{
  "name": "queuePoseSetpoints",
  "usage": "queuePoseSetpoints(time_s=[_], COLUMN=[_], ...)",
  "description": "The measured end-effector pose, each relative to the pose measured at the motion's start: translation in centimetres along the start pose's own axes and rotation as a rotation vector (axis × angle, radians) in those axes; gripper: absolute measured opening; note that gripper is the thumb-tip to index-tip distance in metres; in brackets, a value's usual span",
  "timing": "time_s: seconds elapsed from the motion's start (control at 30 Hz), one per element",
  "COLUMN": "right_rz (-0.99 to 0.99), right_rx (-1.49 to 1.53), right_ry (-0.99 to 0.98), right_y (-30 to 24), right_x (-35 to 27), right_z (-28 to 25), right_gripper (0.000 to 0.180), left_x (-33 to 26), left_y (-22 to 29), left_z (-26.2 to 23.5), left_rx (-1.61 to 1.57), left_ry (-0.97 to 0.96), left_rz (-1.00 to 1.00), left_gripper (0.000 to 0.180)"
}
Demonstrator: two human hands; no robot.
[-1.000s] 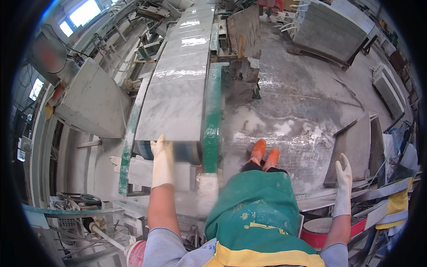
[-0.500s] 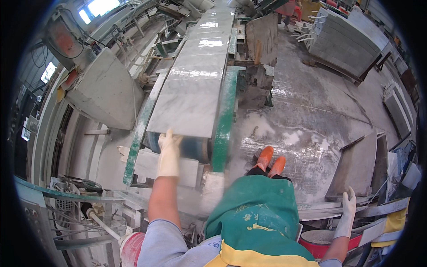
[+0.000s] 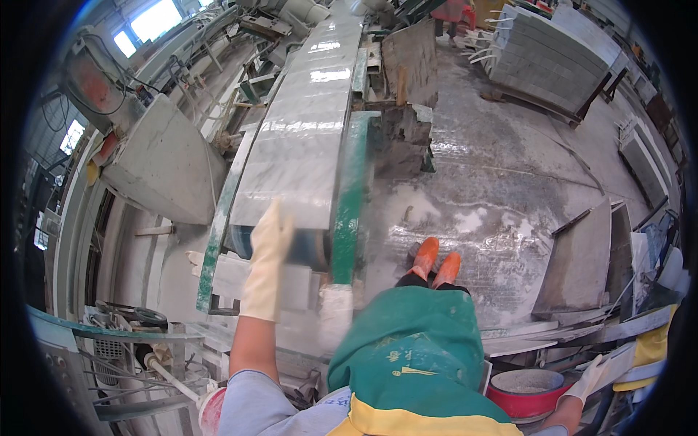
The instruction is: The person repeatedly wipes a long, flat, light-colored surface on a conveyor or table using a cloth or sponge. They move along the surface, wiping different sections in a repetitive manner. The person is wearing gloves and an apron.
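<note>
My left hand, in a cream rubber glove, reaches over the near end of a belt conveyor. Its fingers are stretched out, with the tips over the near edge of a wet grey-white stone slab; whether they press on it I cannot tell. Below that edge the dark blue belt curves round its roller. Low on the right is my right hand, gloved too, fingers extended and somewhat blurred. It is beside a pale strip-like panel and the red basin; contact with the panel is unclear.
A green rail edges the conveyor, and more slabs lie in line along it. Stone sheets lean at the right. Stacked slabs stand farther back. Orange boots are on the wet floor. A co-worker shows far off.
My left hand has shifted slightly forward over the slab's edge. My right hand has dropped lower and outward, beside the red basin. The whole view has shifted slightly.
</note>
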State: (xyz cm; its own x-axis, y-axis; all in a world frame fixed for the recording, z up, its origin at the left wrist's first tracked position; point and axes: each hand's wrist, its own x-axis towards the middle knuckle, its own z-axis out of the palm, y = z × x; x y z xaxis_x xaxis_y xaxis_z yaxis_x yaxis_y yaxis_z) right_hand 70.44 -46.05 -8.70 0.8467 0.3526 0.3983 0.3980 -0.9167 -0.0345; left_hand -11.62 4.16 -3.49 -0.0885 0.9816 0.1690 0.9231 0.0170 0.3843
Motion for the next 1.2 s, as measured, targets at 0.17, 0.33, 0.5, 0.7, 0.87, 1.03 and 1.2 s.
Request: queuePoseSetpoints(time_s=[0.17, 0.33, 0.5, 0.7, 0.87, 1.03, 1.2], right_rz=[0.154, 0.128, 0.239, 0.262, 0.168, 0.167, 0.184], right_rx=[-0.254, 0.036, 0.055, -0.22, -0.292, -0.201, -0.186], right_ry=[-0.035, -0.067, 0.015, -0.005, 0.02, 0.03, 0.034], right_y=[0.8, 1.6, 2.1, 1.9, 3.1, 2.8, 1.9], right_x=[-1.6, -2.1, -1.6, -2.2, -2.7, -3.1, -3.5], right_z=[1.3, -0.6, -0.5, 0.5, 1.1, 0.7, 0.1], right_gripper=[0.054, 0.056, 0.052, 0.051, 0.053, 0.055, 0.055], left_x=[3.8, 4.2, 4.1, 4.4, 4.6, 4.5, 4.5], left_y=[3.2, 3.5, 3.5, 3.8, 3.5, 3.6, 4.1], left_z=[5.7, 7.6, 7.3, 7.9, 8.3, 8.1, 7.6], left_rx=[0.043, 0.087, 0.138, 0.117, 0.097, 0.028, 0.013], left_ry=[0.068, 0.061, 0.076, 0.228, 0.28, 0.368, 0.338], left_rz=[0.253, 0.202, 0.21, 0.274, 0.282, 0.322, 0.291], left_gripper=[0.055, 0.051, 0.051, 0.045, 0.04, 0.032, 0.033])
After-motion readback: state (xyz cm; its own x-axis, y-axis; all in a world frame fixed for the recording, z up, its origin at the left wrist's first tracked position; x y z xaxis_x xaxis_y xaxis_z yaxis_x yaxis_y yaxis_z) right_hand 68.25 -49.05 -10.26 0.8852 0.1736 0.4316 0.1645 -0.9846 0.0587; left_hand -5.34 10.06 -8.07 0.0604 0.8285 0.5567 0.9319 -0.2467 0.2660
